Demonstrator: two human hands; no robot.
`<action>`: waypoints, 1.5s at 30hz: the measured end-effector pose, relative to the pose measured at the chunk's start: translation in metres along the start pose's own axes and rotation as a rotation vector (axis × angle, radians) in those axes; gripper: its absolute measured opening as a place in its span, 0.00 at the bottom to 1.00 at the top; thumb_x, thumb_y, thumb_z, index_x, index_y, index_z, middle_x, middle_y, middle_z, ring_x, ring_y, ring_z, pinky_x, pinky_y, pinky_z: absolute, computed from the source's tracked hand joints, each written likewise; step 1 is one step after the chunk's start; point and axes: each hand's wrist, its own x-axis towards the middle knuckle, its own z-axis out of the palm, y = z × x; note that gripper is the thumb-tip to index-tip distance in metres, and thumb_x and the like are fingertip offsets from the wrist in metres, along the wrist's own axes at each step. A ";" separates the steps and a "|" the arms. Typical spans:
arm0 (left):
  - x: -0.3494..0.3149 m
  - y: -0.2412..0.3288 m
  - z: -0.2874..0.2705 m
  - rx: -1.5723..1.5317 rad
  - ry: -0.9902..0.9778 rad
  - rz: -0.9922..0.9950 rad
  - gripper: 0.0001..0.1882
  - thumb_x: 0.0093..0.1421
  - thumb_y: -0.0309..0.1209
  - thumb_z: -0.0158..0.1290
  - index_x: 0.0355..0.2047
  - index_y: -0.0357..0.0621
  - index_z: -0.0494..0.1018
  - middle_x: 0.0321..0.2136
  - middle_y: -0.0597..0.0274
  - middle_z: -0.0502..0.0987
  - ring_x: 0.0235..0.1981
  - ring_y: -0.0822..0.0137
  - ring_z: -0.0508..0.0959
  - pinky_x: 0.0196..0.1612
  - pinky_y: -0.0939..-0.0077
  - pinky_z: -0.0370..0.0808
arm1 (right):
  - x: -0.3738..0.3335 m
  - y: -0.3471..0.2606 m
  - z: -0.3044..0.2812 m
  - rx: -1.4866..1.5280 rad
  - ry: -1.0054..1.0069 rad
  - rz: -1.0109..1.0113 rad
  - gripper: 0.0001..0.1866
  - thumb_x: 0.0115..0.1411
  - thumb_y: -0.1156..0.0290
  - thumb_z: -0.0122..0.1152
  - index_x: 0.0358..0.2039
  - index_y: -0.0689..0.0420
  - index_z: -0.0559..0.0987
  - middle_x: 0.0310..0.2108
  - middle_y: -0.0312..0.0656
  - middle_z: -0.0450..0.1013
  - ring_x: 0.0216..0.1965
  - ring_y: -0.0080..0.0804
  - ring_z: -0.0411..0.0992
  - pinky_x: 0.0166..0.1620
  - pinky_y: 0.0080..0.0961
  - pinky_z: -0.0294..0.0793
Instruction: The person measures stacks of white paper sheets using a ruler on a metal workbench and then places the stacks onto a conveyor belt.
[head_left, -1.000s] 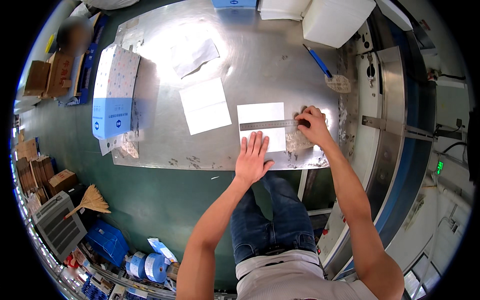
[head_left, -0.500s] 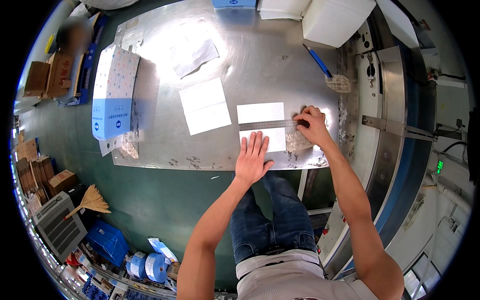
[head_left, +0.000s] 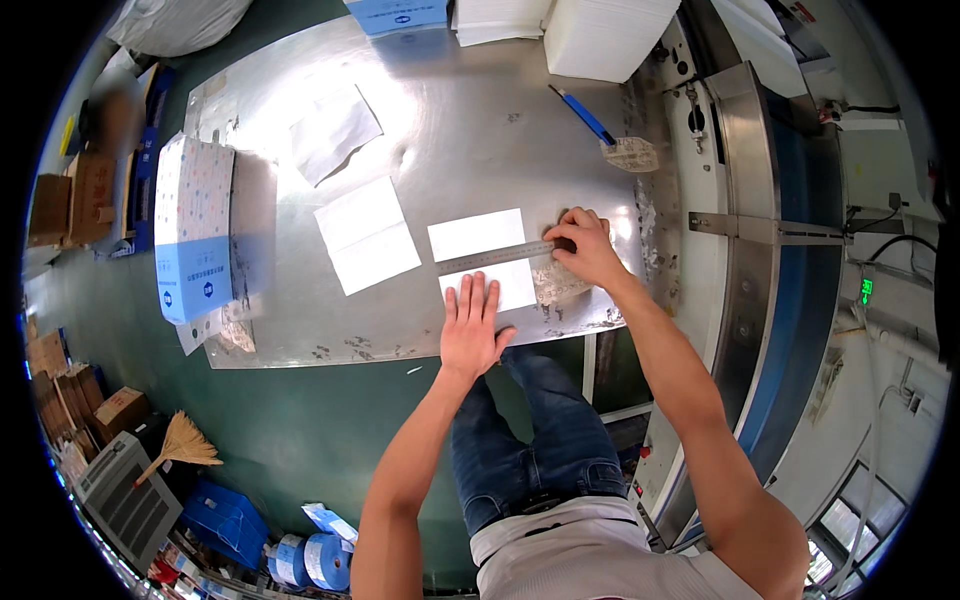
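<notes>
A metal ruler (head_left: 495,257) lies across a white sheet of paper (head_left: 478,231) on the steel table. Its right end is pinched in my right hand (head_left: 588,247), the fingertips closed on it. My left hand (head_left: 470,333) rests flat on the sheet's near edge, fingers stretched out just below the ruler. To the left lies a second white sheet (head_left: 367,236) with a crease across it. Beyond that is a crumpled, greyish-white sheet (head_left: 335,133). A blue utility knife (head_left: 584,114) lies toward the table's far right.
A blue and white patterned box (head_left: 194,230) stands at the table's left edge. White stacks (head_left: 607,40) and a blue box (head_left: 400,14) stand at the far edge. Machinery with a steel frame (head_left: 757,190) borders the right side. A straw broom (head_left: 187,441) is on the green floor.
The view has shifted and turned slightly, so the whole table appears further left. Both hands keep their places on the sheet and ruler.
</notes>
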 end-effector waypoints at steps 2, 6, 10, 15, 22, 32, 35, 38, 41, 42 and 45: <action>0.001 0.001 -0.001 0.009 0.001 0.005 0.49 0.62 0.57 0.56 0.74 0.38 0.56 0.75 0.39 0.53 0.76 0.40 0.51 0.76 0.38 0.45 | 0.000 0.000 -0.001 -0.003 -0.003 0.010 0.15 0.49 0.73 0.70 0.39 0.44 0.87 0.42 0.35 0.70 0.53 0.38 0.68 0.57 0.41 0.58; 0.001 0.002 -0.002 0.020 0.011 0.012 0.49 0.62 0.57 0.56 0.74 0.38 0.57 0.75 0.39 0.53 0.76 0.40 0.51 0.76 0.38 0.46 | 0.000 -0.001 -0.002 -0.002 -0.005 0.016 0.15 0.49 0.73 0.69 0.39 0.44 0.87 0.43 0.36 0.71 0.54 0.38 0.68 0.57 0.41 0.58; 0.000 0.002 -0.003 0.011 0.012 0.011 0.49 0.62 0.57 0.57 0.74 0.38 0.57 0.75 0.39 0.54 0.76 0.40 0.51 0.76 0.38 0.46 | 0.001 -0.003 -0.001 -0.002 -0.014 0.029 0.15 0.49 0.73 0.69 0.39 0.45 0.86 0.44 0.36 0.71 0.55 0.39 0.68 0.58 0.42 0.58; -0.001 0.000 -0.004 -0.006 0.039 0.020 0.49 0.62 0.56 0.57 0.74 0.38 0.57 0.75 0.39 0.54 0.76 0.40 0.52 0.76 0.38 0.47 | 0.002 -0.006 0.000 -0.028 -0.036 0.068 0.15 0.49 0.73 0.69 0.39 0.45 0.86 0.46 0.36 0.72 0.56 0.39 0.67 0.59 0.43 0.58; -0.003 0.000 -0.004 -0.030 0.051 0.021 0.49 0.62 0.56 0.57 0.74 0.39 0.56 0.75 0.41 0.54 0.76 0.41 0.52 0.76 0.38 0.48 | 0.003 -0.016 -0.002 -0.069 -0.055 0.120 0.15 0.49 0.73 0.70 0.39 0.47 0.84 0.46 0.36 0.71 0.55 0.41 0.67 0.61 0.44 0.59; -0.003 0.003 -0.018 0.025 0.050 0.038 0.44 0.61 0.52 0.59 0.72 0.41 0.61 0.71 0.46 0.60 0.73 0.46 0.59 0.74 0.43 0.55 | -0.005 -0.016 -0.004 0.028 -0.080 0.133 0.11 0.53 0.73 0.69 0.37 0.52 0.79 0.37 0.40 0.77 0.49 0.43 0.73 0.59 0.44 0.60; -0.011 -0.004 -0.015 0.039 0.149 0.115 0.26 0.62 0.41 0.59 0.59 0.46 0.74 0.57 0.55 0.74 0.61 0.54 0.72 0.61 0.51 0.69 | -0.025 -0.009 -0.002 0.307 0.095 0.179 0.09 0.56 0.78 0.67 0.37 0.56 0.78 0.33 0.39 0.77 0.37 0.32 0.74 0.49 0.33 0.70; -0.022 -0.015 -0.014 0.043 -0.083 0.164 0.16 0.62 0.37 0.59 0.48 0.47 0.78 0.48 0.61 0.77 0.54 0.57 0.75 0.55 0.54 0.71 | -0.047 -0.001 -0.005 0.501 0.243 0.276 0.10 0.57 0.82 0.67 0.38 0.59 0.76 0.32 0.34 0.73 0.33 0.21 0.70 0.39 0.22 0.72; -0.022 -0.029 -0.037 -0.313 0.188 -0.044 0.07 0.62 0.31 0.59 0.40 0.44 0.79 0.39 0.58 0.79 0.44 0.51 0.78 0.48 0.54 0.75 | -0.073 0.013 -0.009 0.609 0.290 0.400 0.12 0.57 0.83 0.67 0.39 0.59 0.75 0.32 0.32 0.71 0.33 0.20 0.68 0.41 0.22 0.71; -0.022 -0.033 -0.052 -0.437 0.262 -0.154 0.07 0.63 0.30 0.59 0.40 0.44 0.79 0.38 0.56 0.79 0.43 0.49 0.79 0.46 0.54 0.76 | -0.079 0.010 -0.012 0.643 0.308 0.415 0.12 0.57 0.84 0.67 0.39 0.59 0.75 0.32 0.32 0.71 0.33 0.20 0.68 0.41 0.22 0.70; -0.016 -0.059 -0.126 -0.402 0.726 -0.239 0.05 0.62 0.25 0.58 0.39 0.42 0.78 0.39 0.51 0.79 0.43 0.46 0.79 0.45 0.54 0.76 | -0.091 -0.006 -0.017 0.753 0.323 0.465 0.13 0.58 0.87 0.66 0.39 0.58 0.74 0.32 0.32 0.72 0.33 0.20 0.69 0.41 0.20 0.70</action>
